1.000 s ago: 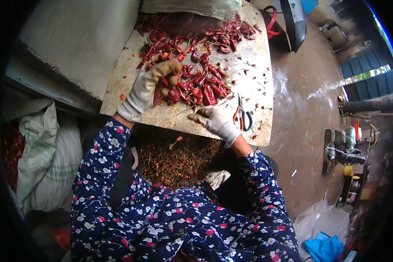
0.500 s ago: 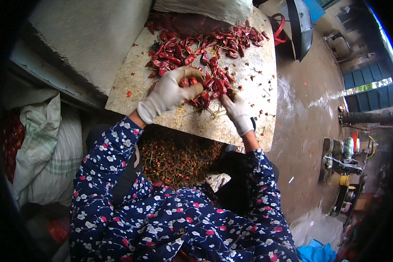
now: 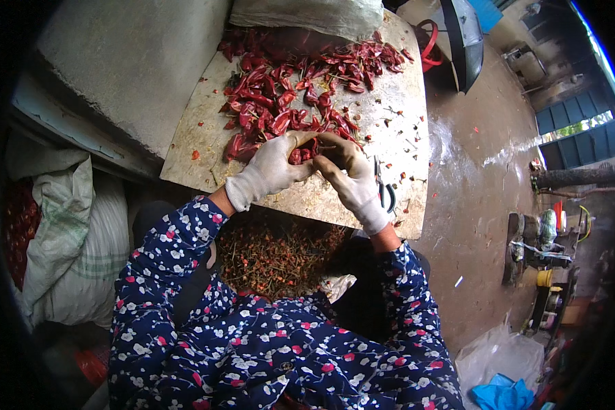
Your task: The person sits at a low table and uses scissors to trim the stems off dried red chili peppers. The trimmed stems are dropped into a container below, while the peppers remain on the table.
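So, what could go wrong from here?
The red peppers in the left hand might slip and could end up in the heap of stems below the board. The right hand is close to the pliers-like tool, so it might knock it.

Glossy brown floor (image 3: 471,225) at right, grey wall (image 3: 133,75) at left, bluish panels (image 3: 584,145) with daylight (image 3: 577,128) between
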The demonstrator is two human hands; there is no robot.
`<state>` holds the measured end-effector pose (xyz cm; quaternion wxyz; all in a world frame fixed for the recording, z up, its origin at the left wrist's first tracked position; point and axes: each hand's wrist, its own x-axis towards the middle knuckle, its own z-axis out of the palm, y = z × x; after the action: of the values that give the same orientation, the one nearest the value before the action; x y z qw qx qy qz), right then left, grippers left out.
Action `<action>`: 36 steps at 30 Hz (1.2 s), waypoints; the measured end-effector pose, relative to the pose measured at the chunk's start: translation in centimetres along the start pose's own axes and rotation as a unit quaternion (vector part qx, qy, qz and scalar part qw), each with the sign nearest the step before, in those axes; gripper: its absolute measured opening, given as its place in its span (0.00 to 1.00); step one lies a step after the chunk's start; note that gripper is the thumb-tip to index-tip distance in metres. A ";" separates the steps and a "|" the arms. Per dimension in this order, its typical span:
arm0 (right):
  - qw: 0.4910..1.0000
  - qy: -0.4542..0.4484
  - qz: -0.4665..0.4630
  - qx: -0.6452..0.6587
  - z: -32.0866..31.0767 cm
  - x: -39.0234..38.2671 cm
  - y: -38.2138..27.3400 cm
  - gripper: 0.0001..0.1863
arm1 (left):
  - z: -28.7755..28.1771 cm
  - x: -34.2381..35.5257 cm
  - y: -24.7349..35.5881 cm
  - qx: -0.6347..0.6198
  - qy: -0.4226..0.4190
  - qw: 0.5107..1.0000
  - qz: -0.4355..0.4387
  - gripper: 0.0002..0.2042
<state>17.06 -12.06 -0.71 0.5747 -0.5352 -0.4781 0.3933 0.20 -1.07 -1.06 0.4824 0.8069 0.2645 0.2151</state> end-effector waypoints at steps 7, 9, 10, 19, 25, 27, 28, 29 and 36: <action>0.971 0.063 -0.121 -0.197 0.2 -0.5 1.4 0.08 | 0.2 -0.6 1.1 -0.148 -0.133 0.966 -0.167 0.22; 0.991 0.048 0.123 0.017 0.3 -0.8 1.6 0.09 | -0.1 -0.6 1.4 -0.091 -0.094 0.986 -0.108 0.20; 0.982 0.041 0.144 0.115 0.2 -1.0 1.7 0.09 | -0.2 -0.6 1.4 -0.043 -0.056 0.997 -0.036 0.19; 0.862 0.216 0.237 0.394 -0.8 0.9 2.5 0.11 | -3.6 -0.2 0.0 -0.250 -0.098 0.960 0.077 0.15; 0.888 -0.248 0.186 -0.340 -1.4 1.2 4.1 0.25 | -9.4 0.5 -6.1 -0.586 -0.091 0.796 0.123 0.30; 0.884 -0.135 0.097 -0.437 -0.9 2.0 5.9 0.17 | -10.5 0.6 -7.3 -0.627 -0.131 0.764 0.077 0.35; 0.870 -0.062 -0.012 -0.488 -0.9 2.8 6.9 0.13 | -10.5 0.6 -7.5 -0.640 -0.144 0.752 0.073 0.34; 0.838 0.001 -0.072 -0.541 -1.0 3.6 8.0 0.10 | -10.5 0.7 -7.5 -0.640 -0.150 0.751 0.055 0.33; 0.717 -0.005 -0.139 -0.683 -1.3 7.9 13.1 0.13 | -7.8 1.0 -4.5 -0.474 -0.033 0.880 0.007 0.27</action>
<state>20.97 -3.25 -12.60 0.0991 -0.7078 -0.6887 -0.1222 -4.74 6.52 -1.53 0.8138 0.4905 0.1093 0.2918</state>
